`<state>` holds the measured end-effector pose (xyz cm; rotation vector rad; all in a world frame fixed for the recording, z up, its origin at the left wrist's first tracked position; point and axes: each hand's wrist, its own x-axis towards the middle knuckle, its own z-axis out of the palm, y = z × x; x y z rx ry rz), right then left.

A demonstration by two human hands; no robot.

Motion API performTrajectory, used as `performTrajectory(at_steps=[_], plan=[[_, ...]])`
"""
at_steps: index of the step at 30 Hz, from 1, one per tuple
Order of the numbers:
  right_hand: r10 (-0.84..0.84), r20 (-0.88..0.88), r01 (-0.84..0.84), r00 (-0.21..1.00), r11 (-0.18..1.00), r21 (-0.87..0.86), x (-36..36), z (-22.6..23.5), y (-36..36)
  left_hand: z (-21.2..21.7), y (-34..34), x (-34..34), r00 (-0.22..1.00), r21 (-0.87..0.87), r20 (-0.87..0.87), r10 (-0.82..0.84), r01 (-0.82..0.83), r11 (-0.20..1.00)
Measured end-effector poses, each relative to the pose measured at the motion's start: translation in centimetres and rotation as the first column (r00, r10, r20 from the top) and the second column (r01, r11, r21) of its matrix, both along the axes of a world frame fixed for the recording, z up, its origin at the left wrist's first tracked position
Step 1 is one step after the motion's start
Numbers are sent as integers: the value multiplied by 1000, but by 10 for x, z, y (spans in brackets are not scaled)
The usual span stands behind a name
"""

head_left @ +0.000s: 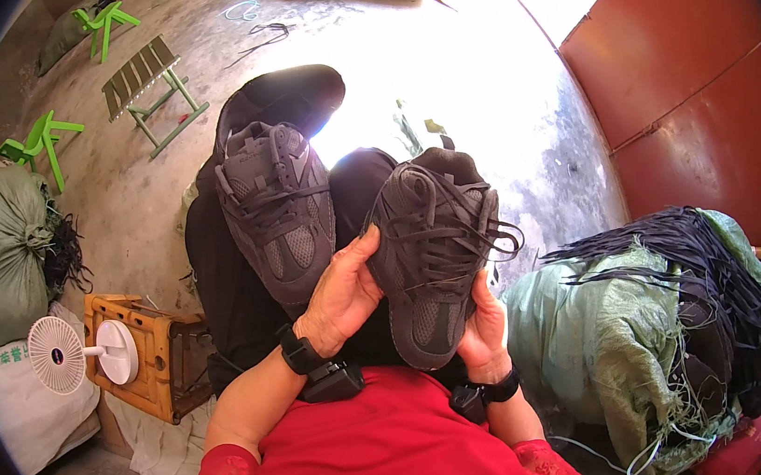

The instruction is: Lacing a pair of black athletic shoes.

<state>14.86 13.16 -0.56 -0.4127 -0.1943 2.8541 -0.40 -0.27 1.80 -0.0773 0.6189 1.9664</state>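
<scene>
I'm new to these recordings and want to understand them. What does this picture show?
No robot is at work here: this is a person in a red top. The picture comes from a wide fisheye camera on their head, looking down, so straight edges bend. Picture left is the person's left. Their bare left hand and right hand hold a dark lace-up shoe between them. A matching shoe rests on the dark trousers, on the left leg. On the floor stands a slatted stool; to the left, a small white fan sits on a wooden stool; to the right is a green sack with dark strips over it.
</scene>
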Motion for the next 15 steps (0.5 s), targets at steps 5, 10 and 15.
performTrajectory(at_steps=[5,10,15], plan=[[-2,3,2,1000,1000,-6,-1,0,0,0,-1,0,1000,15,-6,1,-1,1000],[-6,-18,6,1000,1000,7,-1,-3,0,-1,-1,0,1000,30,-7,1,-1,1000],[-1,-3,0,1000,1000,-27,-1,2,-2,2,-1,1,1000,-4,-11,2,-2,1000]])
